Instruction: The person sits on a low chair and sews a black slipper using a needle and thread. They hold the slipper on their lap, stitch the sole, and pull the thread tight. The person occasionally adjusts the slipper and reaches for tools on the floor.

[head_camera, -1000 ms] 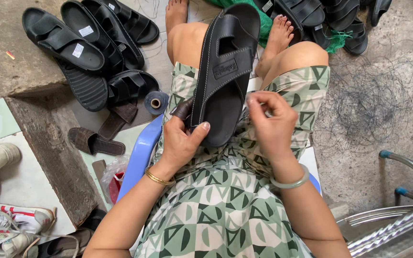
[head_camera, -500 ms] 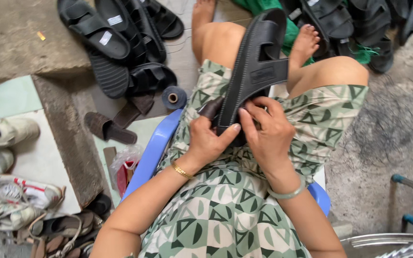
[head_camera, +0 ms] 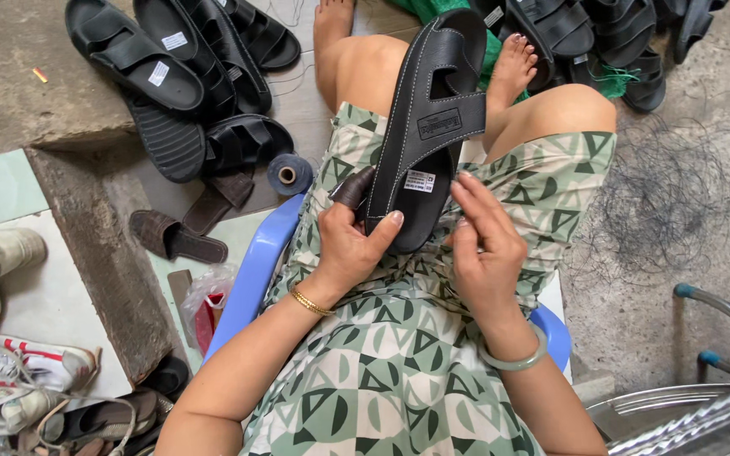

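Note:
A black sandal (head_camera: pixel 433 127) with white stitching and a small white sticker lies along my lap, its toe pointing away from me. My left hand (head_camera: pixel 350 241) grips its heel end from the left, thumb on the footbed, and a dark finger cover sits on the index finger. My right hand (head_camera: pixel 487 245) is at the heel's right side, its fingers bent against the sole edge; whether it pinches something small I cannot tell. I sit on a blue plastic chair (head_camera: pixel 251 274) in green patterned clothes.
A pile of black sandals (head_camera: pixel 183 76) lies on the floor to the left, more black sandals (head_camera: pixel 593 34) at the top right. A thread spool (head_camera: pixel 287 173), brown slippers (head_camera: pixel 175 236), white sneakers (head_camera: pixel 2 253), loose dark thread (head_camera: pixel 678 203) and metal bars (head_camera: pixel 703 422) surround the chair.
The view has shifted a little. Both hands stay at the sandal's heel; the right hand's fingers have moved slightly along the sole edge.

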